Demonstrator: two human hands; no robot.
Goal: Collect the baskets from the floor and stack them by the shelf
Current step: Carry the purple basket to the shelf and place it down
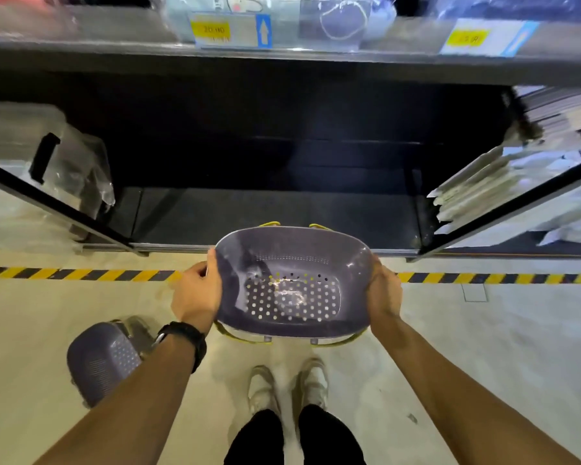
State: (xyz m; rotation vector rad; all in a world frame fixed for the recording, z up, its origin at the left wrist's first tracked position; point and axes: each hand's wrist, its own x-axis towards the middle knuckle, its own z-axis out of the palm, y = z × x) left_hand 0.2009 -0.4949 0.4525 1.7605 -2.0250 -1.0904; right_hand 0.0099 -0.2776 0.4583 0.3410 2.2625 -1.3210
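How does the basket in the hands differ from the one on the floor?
The held basket is gripped by the left hand and right hand, opening up; the floor basket lies tipped, its outside showing. Yellow handles show only on the held basket. Both are purple-grey, perforated.

Basket [282, 250]: dull grey-purple plastic, its base patterned with even rows of round holes, with a band of fine slots on the far wall; handles [269, 224] yellow. Second basket [103, 360]: the same grey-purple, with a like dotted grid and fine ribbing. Floor tape [81, 274]: diagonal yellow and black stripes. Floor [483, 347]: pale mottled beige. Shelf unit [282, 213]: black. Price label [210, 29]: yellow, beside a blue panel [263, 31] bearing a white arrow. Wristwatch [185, 333]: black. Shoes [262, 387]: off-white. Trousers [259, 437]: black.
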